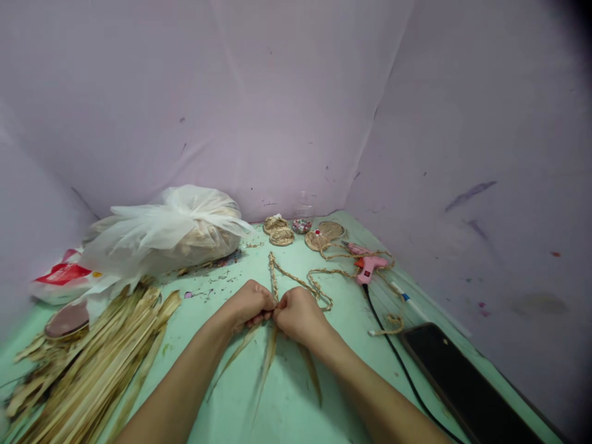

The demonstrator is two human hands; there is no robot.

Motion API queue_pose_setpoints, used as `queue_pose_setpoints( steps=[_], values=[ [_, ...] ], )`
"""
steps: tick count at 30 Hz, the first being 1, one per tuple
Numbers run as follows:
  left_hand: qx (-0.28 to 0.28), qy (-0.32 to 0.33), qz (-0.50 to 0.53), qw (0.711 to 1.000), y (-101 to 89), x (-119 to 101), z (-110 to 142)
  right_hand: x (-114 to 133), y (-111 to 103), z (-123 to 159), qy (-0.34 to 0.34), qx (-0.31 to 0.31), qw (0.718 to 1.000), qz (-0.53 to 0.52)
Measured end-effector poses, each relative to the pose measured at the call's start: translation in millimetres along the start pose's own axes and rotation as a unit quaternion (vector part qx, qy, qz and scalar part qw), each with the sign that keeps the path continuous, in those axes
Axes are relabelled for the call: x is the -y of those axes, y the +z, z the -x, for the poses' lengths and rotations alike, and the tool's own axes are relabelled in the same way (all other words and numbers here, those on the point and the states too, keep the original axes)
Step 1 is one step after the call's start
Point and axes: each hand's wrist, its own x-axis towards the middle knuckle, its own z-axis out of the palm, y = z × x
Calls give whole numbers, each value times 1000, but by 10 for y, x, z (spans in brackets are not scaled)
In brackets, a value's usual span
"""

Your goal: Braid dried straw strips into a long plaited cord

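My left hand [252, 304] and my right hand [300, 313] meet at the middle of the green table [296, 407], fingers closed on the near end of a braided fiber cord [273, 274]. Loose dry leaf strips [269, 356] fan out below my hands toward me. From my hands the braid runs away, bends back, then winds right toward a pink glue gun [370, 267]. The exact grip of the fingertips is hidden behind the knuckles.
On the left lie a bundle of dry leaf strips [111, 351], a round mirror-like disc [68, 320] and a stuffed white plastic bag [176, 228]. Coiled woven pieces [281, 236] and a jar of beads [302, 226] stand at the back. A black phone [462, 376] and a cable [393, 345] lie right.
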Motion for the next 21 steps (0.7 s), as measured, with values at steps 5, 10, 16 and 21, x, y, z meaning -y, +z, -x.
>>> queue_pose_setpoints(
  steps=[5, 10, 16, 21],
  values=[
    [32, -1, 16, 999, -53, 31, -12, -46, -29, -2, -7, 12, 1000, -11],
    [6, -14, 26, 1000, -42, -6, -15, -107, -16, -21, 12, 144, 976, -165],
    [3, -19, 42, 999, -39, -7, -11, -196, -248, -102, 19, 186, 950, -250],
    [26, -10, 53, 998, -63, 3, -4, -214, -245, -150, 47, 87, 953, -286]
  ],
)
